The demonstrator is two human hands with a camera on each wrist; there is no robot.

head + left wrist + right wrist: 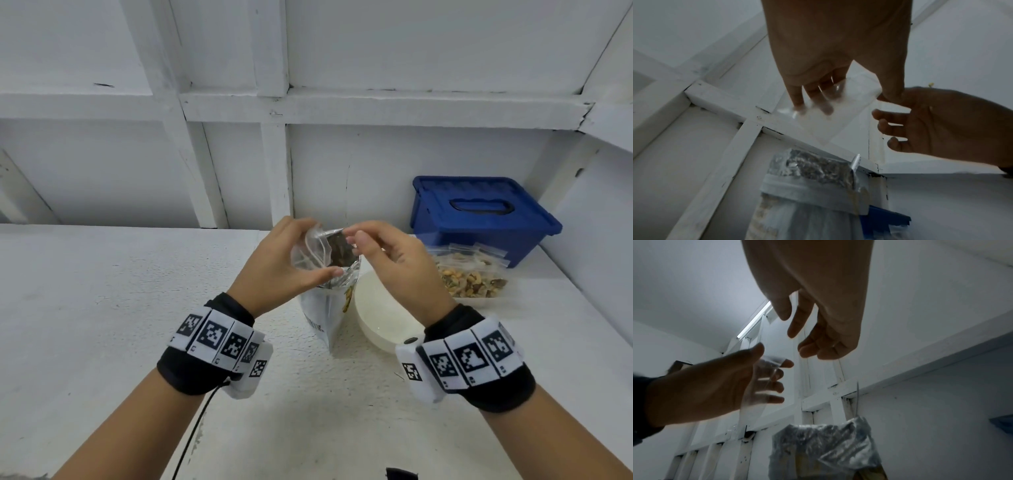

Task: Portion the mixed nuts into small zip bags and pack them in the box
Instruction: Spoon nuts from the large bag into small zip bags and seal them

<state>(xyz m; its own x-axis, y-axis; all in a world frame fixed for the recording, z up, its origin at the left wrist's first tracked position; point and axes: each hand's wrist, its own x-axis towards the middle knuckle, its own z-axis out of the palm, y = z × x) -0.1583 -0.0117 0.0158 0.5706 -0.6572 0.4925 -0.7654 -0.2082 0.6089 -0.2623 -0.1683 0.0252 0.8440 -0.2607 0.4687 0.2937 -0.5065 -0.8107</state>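
Note:
A small clear zip bag (308,253) hangs empty just above the open foil nut pouch (329,308), which stands on the white table. My left hand (325,248) holds the bag, fingers behind it and thumb in front. My right hand (352,237) pinches the bag's top lip between thumb and index finger. In the left wrist view the bag (830,113) lies across the left fingers (813,100), over the pouch's mouth (813,172). The right wrist view shows the bag (760,382) against the left hand (715,382), with the pouch (822,443) below.
A white bowl (380,318) sits right of the pouch. Several filled nut bags (472,277) lie at the back right, in front of a blue box (479,216) with its lid on. A white panelled wall (239,171) stands close behind the table.

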